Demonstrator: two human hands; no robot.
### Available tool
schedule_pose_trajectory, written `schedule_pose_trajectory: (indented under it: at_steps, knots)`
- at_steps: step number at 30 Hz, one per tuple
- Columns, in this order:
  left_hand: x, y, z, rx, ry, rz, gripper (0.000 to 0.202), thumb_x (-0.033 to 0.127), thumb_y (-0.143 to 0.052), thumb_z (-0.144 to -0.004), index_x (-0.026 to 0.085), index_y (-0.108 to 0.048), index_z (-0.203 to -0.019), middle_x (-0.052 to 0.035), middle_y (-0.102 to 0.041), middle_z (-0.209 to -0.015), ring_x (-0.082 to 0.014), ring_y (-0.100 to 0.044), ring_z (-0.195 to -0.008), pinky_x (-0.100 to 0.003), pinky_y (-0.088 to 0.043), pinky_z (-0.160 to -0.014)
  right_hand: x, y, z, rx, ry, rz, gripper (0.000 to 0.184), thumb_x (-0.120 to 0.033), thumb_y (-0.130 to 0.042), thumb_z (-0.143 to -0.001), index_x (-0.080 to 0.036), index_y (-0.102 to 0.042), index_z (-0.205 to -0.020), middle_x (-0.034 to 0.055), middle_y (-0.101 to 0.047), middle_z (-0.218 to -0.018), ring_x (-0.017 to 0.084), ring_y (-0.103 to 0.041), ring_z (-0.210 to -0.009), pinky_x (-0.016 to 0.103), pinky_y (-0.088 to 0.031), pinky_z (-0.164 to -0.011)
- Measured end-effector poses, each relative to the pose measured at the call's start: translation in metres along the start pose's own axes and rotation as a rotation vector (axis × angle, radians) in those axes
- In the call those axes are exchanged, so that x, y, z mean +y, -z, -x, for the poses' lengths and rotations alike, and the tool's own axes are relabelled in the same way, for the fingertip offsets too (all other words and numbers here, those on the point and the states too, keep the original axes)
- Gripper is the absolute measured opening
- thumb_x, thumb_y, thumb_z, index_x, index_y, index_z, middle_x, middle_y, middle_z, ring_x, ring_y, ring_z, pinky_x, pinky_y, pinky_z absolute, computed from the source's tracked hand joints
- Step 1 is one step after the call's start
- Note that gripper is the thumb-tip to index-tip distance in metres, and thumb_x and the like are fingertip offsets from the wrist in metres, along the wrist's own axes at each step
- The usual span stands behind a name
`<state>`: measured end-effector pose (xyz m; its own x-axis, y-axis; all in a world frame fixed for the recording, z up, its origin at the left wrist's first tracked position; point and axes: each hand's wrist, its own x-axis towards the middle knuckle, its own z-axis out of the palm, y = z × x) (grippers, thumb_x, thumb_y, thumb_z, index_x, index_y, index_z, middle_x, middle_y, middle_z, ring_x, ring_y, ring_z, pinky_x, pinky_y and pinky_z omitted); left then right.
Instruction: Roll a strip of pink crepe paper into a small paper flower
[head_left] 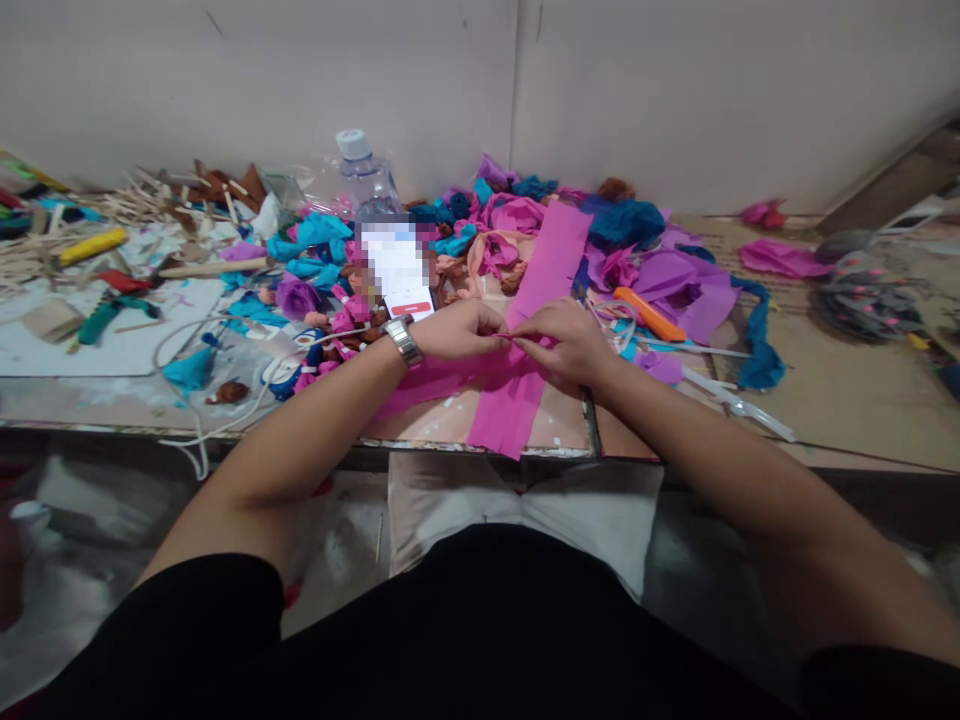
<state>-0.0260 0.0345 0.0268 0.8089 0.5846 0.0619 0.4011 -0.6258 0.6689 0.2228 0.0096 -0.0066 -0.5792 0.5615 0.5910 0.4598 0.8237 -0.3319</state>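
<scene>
Wall [300, 80]: plain white, behind far edge.
Table [840, 380]: strewn with crepe scraps [637, 225].
Left hand [457, 330], right hand [570, 345]: pinched closed on pink paper strip [544, 265], near edge.

A pixelated patch [395, 262] blanks the flat object propped on the table [825, 400]; only a red band shows at its foot. The patch also covers the lower body of the clear bottle [366, 175]. The pink paper strip [551, 255] is hidden where the left grip [457, 330] and right grip [566, 345] pinch it, fingertips folded from view. The dark bundle [870, 300], far right, is too blurred to identify. Both arms are cut off by the lower edge.
</scene>
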Motion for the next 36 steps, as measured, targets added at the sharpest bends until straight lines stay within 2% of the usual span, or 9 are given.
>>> schedule_pose_trajectory:
  at_steps: [7,12,16,22,31,36]
  knots:
    - [-0.001,0.004,-0.001,-0.004,0.036,0.079,0.025,0.038,-0.067,-0.090,0.016,-0.077,-0.086,0.0012,-0.062,-0.066,-0.0108,-0.049,-0.059,-0.026,-0.035,-0.061,-0.002,0.000,0.000,0.033,0.031,-0.020,0.021,-0.036,-0.064,-0.102,-0.028,-0.084,-0.100,0.0051,-0.085,-0.093,0.024,-0.075,-0.090,0.045,-0.050,-0.090]
    - [-0.002,0.005,-0.003,0.031,0.045,0.132,0.039,0.044,-0.060,-0.097,0.016,-0.070,-0.073,0.0020,-0.054,-0.063,-0.0109,-0.044,-0.061,-0.028,-0.035,-0.064,-0.002,0.000,0.001,0.054,0.030,0.001,0.023,-0.039,-0.064,-0.103,-0.027,-0.084,-0.100,0.0060,-0.085,-0.094,0.025,-0.074,-0.091,0.046,-0.049,-0.090]
    - [-0.004,0.003,-0.003,0.036,0.063,0.117,0.034,0.044,-0.061,-0.096,0.016,-0.074,-0.080,0.0028,-0.052,-0.064,-0.0107,-0.041,-0.061,-0.028,-0.032,-0.063,-0.003,0.000,0.001,0.046,0.008,0.009,0.023,-0.041,-0.066,-0.102,-0.026,-0.084,-0.102,0.0072,-0.084,-0.092,0.026,-0.074,-0.090,0.047,-0.049,-0.092]
    - [-0.001,0.002,-0.004,0.067,0.060,0.121,0.039,0.045,-0.057,-0.097,0.017,-0.069,-0.073,0.0033,-0.047,-0.061,-0.0109,-0.039,-0.061,-0.029,-0.032,-0.064,-0.003,0.000,0.000,0.057,0.001,0.025,0.025,-0.041,-0.063,-0.103,-0.025,-0.082,-0.099,0.0071,-0.083,-0.091,0.026,-0.072,-0.089,0.046,-0.048,-0.091]
    - [-0.004,-0.003,-0.004,0.083,0.047,0.100,0.039,0.047,-0.058,-0.098,0.016,-0.069,-0.077,0.0024,-0.054,-0.065,-0.0104,-0.044,-0.061,-0.028,-0.032,-0.064,-0.002,0.000,0.002,0.069,0.030,0.056,0.019,-0.035,-0.065,-0.101,-0.023,-0.080,-0.098,0.0069,-0.081,-0.088,0.026,-0.071,-0.088,0.045,-0.046,-0.087]
    - [-0.001,-0.007,-0.004,0.156,0.008,0.013,0.038,0.046,-0.058,-0.100,0.017,-0.070,-0.079,0.0011,-0.060,-0.068,-0.0121,-0.050,-0.065,-0.029,-0.035,-0.066,-0.003,-0.001,0.002,0.036,-0.062,0.037,0.015,-0.034,-0.065,-0.099,-0.024,-0.075,-0.096,0.0075,-0.080,-0.093,0.027,-0.070,-0.091,0.045,-0.046,-0.086]
